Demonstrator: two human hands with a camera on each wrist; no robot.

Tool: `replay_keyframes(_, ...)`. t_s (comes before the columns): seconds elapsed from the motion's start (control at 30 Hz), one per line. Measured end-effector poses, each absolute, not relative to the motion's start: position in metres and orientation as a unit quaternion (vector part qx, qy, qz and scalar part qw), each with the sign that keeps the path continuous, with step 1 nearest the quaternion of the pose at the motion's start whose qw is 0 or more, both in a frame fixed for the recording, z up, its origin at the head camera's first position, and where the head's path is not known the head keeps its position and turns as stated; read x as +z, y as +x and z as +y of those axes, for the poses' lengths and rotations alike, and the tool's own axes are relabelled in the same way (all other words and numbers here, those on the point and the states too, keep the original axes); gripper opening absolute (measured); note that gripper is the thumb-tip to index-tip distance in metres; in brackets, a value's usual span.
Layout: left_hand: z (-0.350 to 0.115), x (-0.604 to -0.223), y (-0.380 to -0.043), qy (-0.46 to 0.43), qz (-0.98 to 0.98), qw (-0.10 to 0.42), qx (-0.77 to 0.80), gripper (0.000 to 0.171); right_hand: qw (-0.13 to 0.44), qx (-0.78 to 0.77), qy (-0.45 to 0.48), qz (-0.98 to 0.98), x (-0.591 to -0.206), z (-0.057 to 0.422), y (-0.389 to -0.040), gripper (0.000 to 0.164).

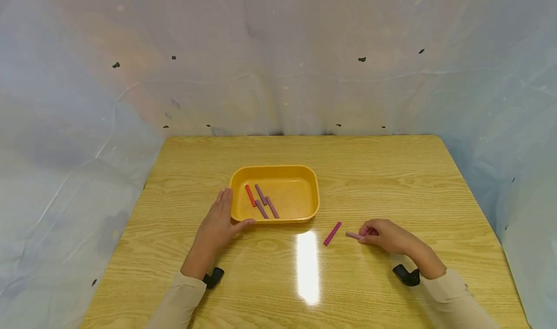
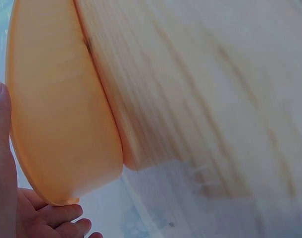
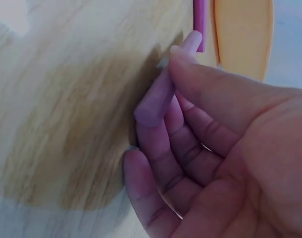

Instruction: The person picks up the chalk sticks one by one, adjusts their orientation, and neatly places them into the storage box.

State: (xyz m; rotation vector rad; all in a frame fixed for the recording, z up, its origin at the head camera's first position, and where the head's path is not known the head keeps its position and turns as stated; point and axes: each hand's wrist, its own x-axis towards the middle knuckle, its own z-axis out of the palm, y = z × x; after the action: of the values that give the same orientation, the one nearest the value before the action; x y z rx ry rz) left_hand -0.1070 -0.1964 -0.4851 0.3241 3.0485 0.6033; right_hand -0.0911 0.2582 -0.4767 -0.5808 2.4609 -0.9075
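Observation:
My right hand pinches a short mauve stick, like chalk or a crayon, between thumb and fingers just over the table. In the right wrist view the same mauve stick slants under the thumb tip. Left of it a magenta stick lies on the table. My left hand rests spread against the front left corner of a yellow tray, thumb along the front rim and fingers along the left side. Inside the tray lie a red stick and several mauve sticks.
The wood-patterned table reaches back to a pale plastic sheet hung behind and at both sides. Bright light glares off the tabletop in front of the tray. Black wrist mounts sit beneath the wrists.

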Motion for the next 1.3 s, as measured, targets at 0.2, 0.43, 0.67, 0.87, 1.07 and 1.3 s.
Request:
replay_keyframes(0.2,-0.197,-0.487,-0.107,0.105,0.975,0.003,0.198,0.114,0.216,-0.349,-0.212,0.887,-0.475,0.261,-0.095,0.016)
replay_keyframes(0.43,-0.196,-0.486,-0.106,0.105,0.974,0.000,0.199,0.113,0.229,-0.403,-0.183,0.867,-0.473,0.262,-0.101,0.024)
replay_keyframes(0.67,-0.196,-0.485,-0.107,0.105,0.974,-0.002,0.201,0.114,0.276,-0.505,-0.113,0.810,-0.461,0.259,-0.106,0.038)
replay_keyframes(0.87,-0.196,-0.483,-0.106,0.111,0.973,-0.006,0.204,0.112,0.273,-0.571,-0.080,0.770,-0.454,0.255,-0.113,0.047)
replay_keyframes(1.07,-0.196,-0.484,-0.106,0.113,0.974,-0.009,0.197,0.113,0.272,-0.611,-0.073,0.740,-0.449,0.248,-0.119,0.048)
replay_keyframes(1.3,-0.196,-0.484,-0.106,0.114,0.974,-0.008,0.198,0.112,0.279,-0.653,-0.067,0.701,-0.439,0.234,-0.125,0.038)
